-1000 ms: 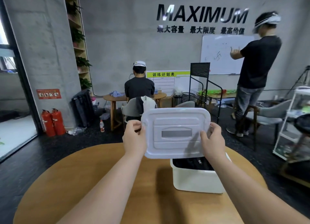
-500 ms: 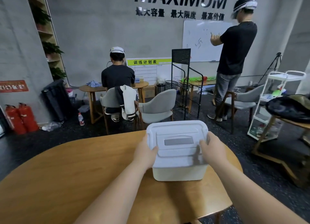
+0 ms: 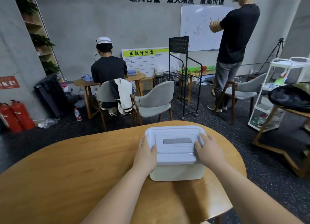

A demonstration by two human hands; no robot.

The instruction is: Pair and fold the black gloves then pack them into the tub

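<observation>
While both of your hands rest on the lid (image 3: 176, 142), the job looks all but finished. The white tub (image 3: 177, 172) stands on the far right part of the round wooden table (image 3: 67, 173), near its edge, and the lid lies across its top and covers the opening completely.

Your left hand (image 3: 147, 152) sits at the lid's left end, thumb laid over the top and fingers running fairly straight along the side. Your right hand (image 3: 207, 150) lies on the right end with its fingers spread flat over the top. Neither hand is clenched. Both look like they are pressing down, not grasping.

No black gloves show anywhere on the table. You cannot see inside the tub, so whether they are paired and folded in there cannot be checked. Judging by the bare tabletop and the covered tub, pairing, folding and packing are most likely done.

Little seems left. From this angle you cannot tell whether the lid has seated all round its rim, so expect a firm push at both ends before you lift your hands away.
</observation>
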